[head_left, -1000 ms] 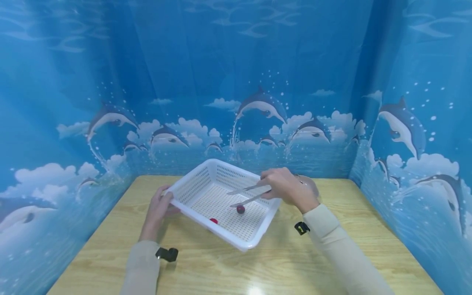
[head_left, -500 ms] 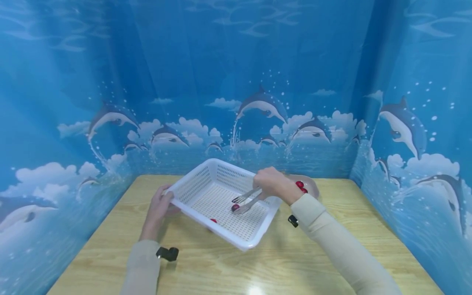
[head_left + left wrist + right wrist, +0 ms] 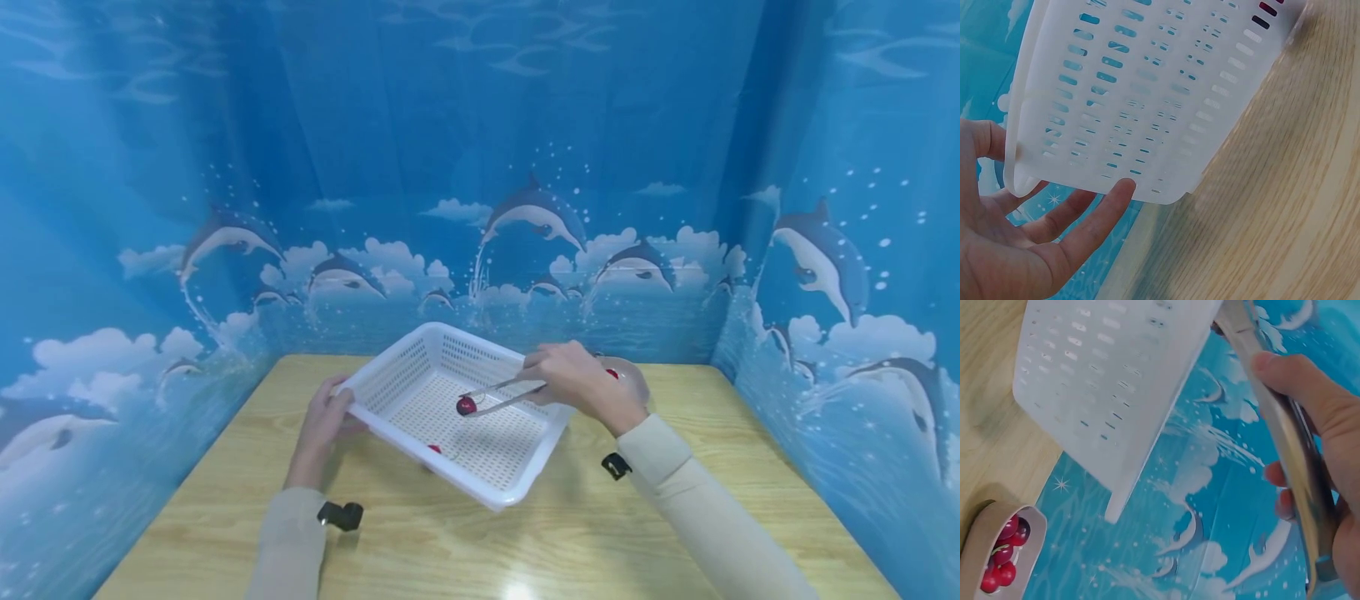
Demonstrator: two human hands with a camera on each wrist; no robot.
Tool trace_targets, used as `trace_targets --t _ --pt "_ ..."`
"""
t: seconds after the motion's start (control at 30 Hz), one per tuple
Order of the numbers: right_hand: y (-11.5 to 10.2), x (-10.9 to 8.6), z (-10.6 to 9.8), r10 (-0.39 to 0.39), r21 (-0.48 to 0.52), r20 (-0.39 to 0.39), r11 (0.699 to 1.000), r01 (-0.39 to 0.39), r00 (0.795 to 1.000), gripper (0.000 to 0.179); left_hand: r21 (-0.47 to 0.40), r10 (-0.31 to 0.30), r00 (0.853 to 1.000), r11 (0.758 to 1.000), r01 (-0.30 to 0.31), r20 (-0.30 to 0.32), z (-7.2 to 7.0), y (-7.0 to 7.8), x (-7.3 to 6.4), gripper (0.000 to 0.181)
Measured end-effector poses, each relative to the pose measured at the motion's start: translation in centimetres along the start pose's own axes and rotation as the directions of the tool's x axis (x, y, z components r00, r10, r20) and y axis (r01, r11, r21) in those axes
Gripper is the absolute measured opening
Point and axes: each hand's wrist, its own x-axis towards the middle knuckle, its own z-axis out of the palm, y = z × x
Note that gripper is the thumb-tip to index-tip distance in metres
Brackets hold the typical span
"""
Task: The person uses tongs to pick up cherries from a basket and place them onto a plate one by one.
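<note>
A white perforated plastic basket [image 3: 480,492] is held tilted toward the person. My left hand [image 3: 322,421] grips its left corner, thumb at the rim and fingers against the outer wall, as the left wrist view shows. In my right hand [image 3: 577,383] is a pair of metal tongs [image 3: 1285,425], reaching over the basket's right side. A dark red cherry [image 3: 467,407] sits between the tips of the tongs, over the basket's floor. Another cherry [image 3: 435,448] lies at the basket's near wall, partly hidden by the rim.
Behind my right hand stands a pale oval bowl [image 3: 636,383], partly covered by the hand; the right wrist view shows several cherries [image 3: 1004,555] in it. Everything rests over a wooden table [image 3: 420,550]. A blue dolphin-print curtain [image 3: 480,167] encloses the back and sides.
The tongs went down beside the cherry, closed around it and moved it leftward and up from its earlier place in the basket. My left hand and the basket have stayed put.
</note>
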Motion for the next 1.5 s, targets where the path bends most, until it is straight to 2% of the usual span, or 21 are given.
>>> trace_targets --t 0.1,0.17,0.33,0.5,0.63,0.8,1.0,1.1,1.37,1.5 --pt "0.1 -1.5 -0.2 0.003 -0.009 -0.115 1.0 -0.004 0.993 0.025 0.002 -0.006 1.0 1.0 0.006 0.002 -0.2 -0.1 0.1 0.059" --pt "0.1 -2.5 -0.2 0.003 -0.014 -0.192 1.0 -0.006 0.981 0.028 -0.002 -0.008 1.0 1.0 0.008 0.003 -0.2 -0.1 0.1 0.059" --pt "0.5 -4.7 0.0 -0.002 -0.041 -0.355 0.999 -0.013 0.935 0.032 -0.006 -0.014 1.0 1.0 0.014 0.006 -0.2 0.0 0.1 0.059" --pt "1.3 -6.3 0.6 -0.001 -0.02 -0.448 1.0 -0.009 0.894 0.031 -0.009 -0.01 1.0 1.0 0.01 0.0 -0.2 0.1 -0.1 0.059" --pt "1.8 -7.4 0.8 0.025 0.019 -0.459 1.0 -0.019 0.888 0.031 -0.01 -0.009 1.0 1.0 0.009 -0.003 -0.1 0.2 -0.2 0.058" --pt "2.3 -8.6 1.1 0.065 0.064 -0.451 0.997 -0.041 0.89 0.028 0.012 -0.01 1.0 1.0 0.01 -0.006 0.1 0.3 -0.3 0.058" --pt "2.5 -9.8 1.7 0.104 0.098 -0.489 0.993 -0.064 0.866 0.063 0.036 -0.015 1.0 0.999 0.016 -0.012 0.1 0.5 -0.3 0.059" --pt "2.6 -10.2 2.1 0.11 0.101 -0.506 0.993 -0.068 0.855 0.063 0.037 -0.019 1.0 0.999 0.019 -0.014 0.1 0.5 -0.2 0.059" --pt "3.1 -11.0 2.2 0.106 0.075 -0.523 0.994 -0.078 0.846 0.053 0.028 -0.016 1.0 0.999 0.016 -0.009 0.3 0.6 -0.5 0.058" --pt "3.4 -11.5 1.8 0.117 0.057 -0.531 0.993 -0.103 0.839 0.057 0.021 -0.004 1.0 1.0 0.004 -0.012 0.2 0.6 -0.5 0.057"
